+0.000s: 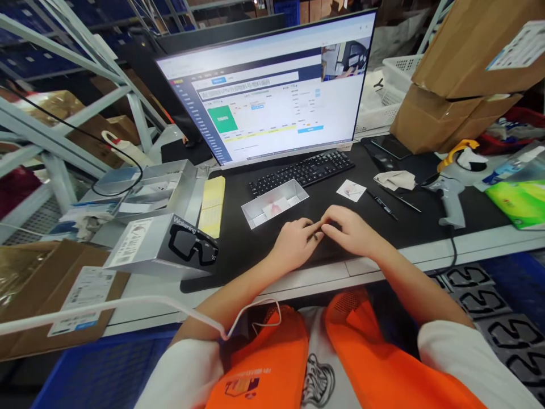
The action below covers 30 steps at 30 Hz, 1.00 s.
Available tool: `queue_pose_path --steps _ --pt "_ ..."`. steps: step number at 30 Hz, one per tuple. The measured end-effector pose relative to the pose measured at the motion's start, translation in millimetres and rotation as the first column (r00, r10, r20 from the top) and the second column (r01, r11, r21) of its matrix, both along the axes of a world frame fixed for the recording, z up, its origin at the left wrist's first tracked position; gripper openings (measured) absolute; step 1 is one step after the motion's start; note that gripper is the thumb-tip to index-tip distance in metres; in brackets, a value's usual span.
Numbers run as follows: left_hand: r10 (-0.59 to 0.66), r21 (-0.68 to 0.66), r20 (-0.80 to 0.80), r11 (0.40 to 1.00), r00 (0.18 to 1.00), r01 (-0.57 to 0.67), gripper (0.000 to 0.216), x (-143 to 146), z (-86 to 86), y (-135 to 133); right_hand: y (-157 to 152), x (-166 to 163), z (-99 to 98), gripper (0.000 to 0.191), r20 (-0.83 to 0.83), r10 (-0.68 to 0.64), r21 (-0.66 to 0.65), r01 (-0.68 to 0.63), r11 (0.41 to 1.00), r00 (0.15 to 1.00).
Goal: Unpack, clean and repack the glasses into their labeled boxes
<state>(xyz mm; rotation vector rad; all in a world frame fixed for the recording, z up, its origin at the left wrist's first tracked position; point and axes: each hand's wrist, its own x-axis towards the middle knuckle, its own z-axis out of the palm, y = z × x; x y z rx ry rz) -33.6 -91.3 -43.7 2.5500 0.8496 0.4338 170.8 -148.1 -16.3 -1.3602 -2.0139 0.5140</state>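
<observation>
My left hand (297,241) and my right hand (349,228) meet over the black desk mat (236,258), near its front edge. Fingers on both hands are bent and pinched together around a small dark item that is mostly hidden; I cannot make out its kind. Just beyond my left hand lies an open grey box tray (252,217) with a white and reddish card (276,208) inside. A similar square card (351,191) lies flat past my right hand. To its right are a black pen (382,204) and a thin metal tool (402,200).
A monitor (272,102) and keyboard (304,172) stand behind. Left are a yellow paper stack (212,205) and a box picturing glasses (164,244). Right are a crumpled cloth (395,180), a barcode scanner (449,196) and a green pack (517,203). A white cable (170,301) crosses my left arm.
</observation>
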Motion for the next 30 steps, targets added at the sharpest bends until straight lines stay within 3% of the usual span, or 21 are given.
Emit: queue_pose_path --steps 2,4,6,9,12,14,16,18,20,22,24,26,28,30 --pt "0.002 -0.058 0.109 0.998 0.994 0.005 0.036 0.3 -1.3 -0.2 -4.0 11.0 -13.2 0.016 -0.042 -0.016 0.025 0.017 1.000 0.999" --pt "0.028 -0.083 0.202 0.996 0.979 -0.011 0.035 0.8 -2.7 -1.5 -5.7 10.9 -23.9 0.025 -0.033 0.008 -0.043 -0.010 0.999 0.999" --pt "0.028 -0.026 0.231 0.999 0.972 -0.023 0.037 0.0 -2.6 -3.0 -6.1 5.6 -30.6 0.029 0.007 0.013 -0.090 -0.012 0.996 1.000" --pt "-0.013 0.132 0.197 0.991 0.980 -0.013 0.036 -9.8 1.5 -4.4 -8.3 5.5 -33.9 0.020 0.146 0.003 -0.065 0.007 0.998 0.989" --pt "0.065 0.189 0.313 0.974 0.948 -0.129 0.034 -30.3 6.7 -2.5 -14.8 21.0 -32.1 0.016 0.182 -0.082 0.016 0.080 0.997 0.980" --pt "0.195 0.093 0.499 0.957 0.844 -0.276 0.037 -40.8 9.6 1.2 -19.7 30.7 -27.1 0.014 0.066 -0.169 0.108 0.161 0.981 0.983" --pt "0.347 -0.154 0.659 0.931 0.667 -0.332 0.044 -42.6 13.2 6.9 -22.1 32.1 -18.1 0.013 -0.060 -0.225 0.213 0.233 0.949 0.972" --pt "0.509 -0.469 0.706 0.857 0.493 -0.213 0.052 -37.0 18.3 14.6 -19.8 25.0 -6.8 0.013 -0.133 -0.278 0.299 0.306 0.904 0.951" --pt "0.631 -0.673 0.687 0.740 0.361 -0.014 0.055 -30.6 24.4 23.4 -11.8 15.1 2.8 0.014 -0.219 -0.324 0.338 0.384 0.859 0.920" --pt "0.701 -0.739 0.669 0.662 0.248 0.125 0.052 -28.8 30.0 32.3 2.1 8.5 8.0 0.017 -0.365 -0.317 0.314 0.437 0.843 0.875" --pt "0.736 -0.757 0.653 0.629 0.177 0.177 0.047 -32.4 33.5 41.1 21.2 7.1 9.4 0.021 -0.512 -0.265 0.250 0.437 0.864 0.817" --pt "0.726 -0.744 0.668 0.647 0.161 0.170 0.050 -40.0 34.7 51.3 43.8 8.2 10.3 0.027 -0.579 -0.236 0.155 0.390 0.908 0.780" --pt "0.618 -0.643 0.764 0.755 0.187 0.128 0.063 -50.4 34.1 64.0 66.6 7.9 13.6 0.034 -0.566 -0.231 0.046 0.310 0.950 0.791" --pt "0.423 -0.465 0.849 0.883 0.316 0.068 0.081 -62.2 31.4 78.6 87.0 4.1 18.4 0.039 -0.516 -0.216 -0.056 0.219 0.974 0.829"
